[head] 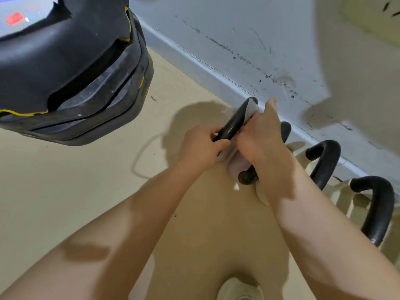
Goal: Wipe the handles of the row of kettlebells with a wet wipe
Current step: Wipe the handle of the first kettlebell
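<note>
A row of kettlebells with black handles stands along the wall on the right. My left hand [201, 146] grips the near end of the first kettlebell's handle [232, 125]. My right hand [259, 135] holds a white wet wipe [252, 107] wrapped round the far part of that handle. The pale body of this kettlebell [237, 164] shows between my hands. Further handles follow to the right: one mostly hidden behind my right hand [286, 129], a second [324, 161] and a third [377, 210].
A bulky black piece of equipment [75, 72] with torn rubber and yellow trim fills the upper left. The scuffed grey wall [249, 35] and its baseboard [194, 59] run diagonally behind the row. The floor [86, 180] is beige; a light shoe [240, 290] shows at the bottom.
</note>
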Action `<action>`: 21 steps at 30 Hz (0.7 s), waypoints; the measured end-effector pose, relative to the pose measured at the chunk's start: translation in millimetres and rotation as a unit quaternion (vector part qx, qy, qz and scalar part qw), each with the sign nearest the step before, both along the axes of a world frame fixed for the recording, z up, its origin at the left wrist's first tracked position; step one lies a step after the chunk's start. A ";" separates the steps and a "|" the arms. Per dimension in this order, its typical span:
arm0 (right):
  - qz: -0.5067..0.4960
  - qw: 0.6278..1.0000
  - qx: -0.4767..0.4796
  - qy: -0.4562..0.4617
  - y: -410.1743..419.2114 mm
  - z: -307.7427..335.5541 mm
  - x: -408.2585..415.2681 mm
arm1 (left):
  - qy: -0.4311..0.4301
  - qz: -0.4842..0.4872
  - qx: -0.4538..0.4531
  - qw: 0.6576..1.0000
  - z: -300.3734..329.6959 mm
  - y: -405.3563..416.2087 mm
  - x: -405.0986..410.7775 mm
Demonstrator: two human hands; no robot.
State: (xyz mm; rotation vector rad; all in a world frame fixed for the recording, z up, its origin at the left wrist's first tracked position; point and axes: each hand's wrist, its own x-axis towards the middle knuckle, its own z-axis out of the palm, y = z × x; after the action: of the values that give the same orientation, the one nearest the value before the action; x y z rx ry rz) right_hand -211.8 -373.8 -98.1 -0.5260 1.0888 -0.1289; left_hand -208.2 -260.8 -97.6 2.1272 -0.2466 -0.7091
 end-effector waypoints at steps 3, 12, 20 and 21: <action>0.034 0.996 -0.076 0.012 16.7 11.8 -15.0 | 0.016 0.002 -0.004 1.000 0.2 0.3 0.7; -0.001 0.986 -0.169 0.001 54.7 -8.0 -36.2 | 0.030 -0.031 -0.010 0.999 -0.2 7.4 1.6; 0.369 0.852 -0.370 0.005 112.6 -46.7 -88.1 | 0.198 -0.011 -0.101 0.975 14.5 27.7 15.5; 0.345 0.851 -0.396 -0.004 109.1 -45.2 -84.7 | 0.200 -0.004 -0.112 0.973 13.8 28.4 14.2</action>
State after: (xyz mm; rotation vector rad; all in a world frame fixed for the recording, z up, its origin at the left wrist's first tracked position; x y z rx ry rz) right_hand -296.5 -264.8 -143.3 -1.6334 0.7401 0.0649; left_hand -193.9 -232.5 -83.8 1.7280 -0.1089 -1.0432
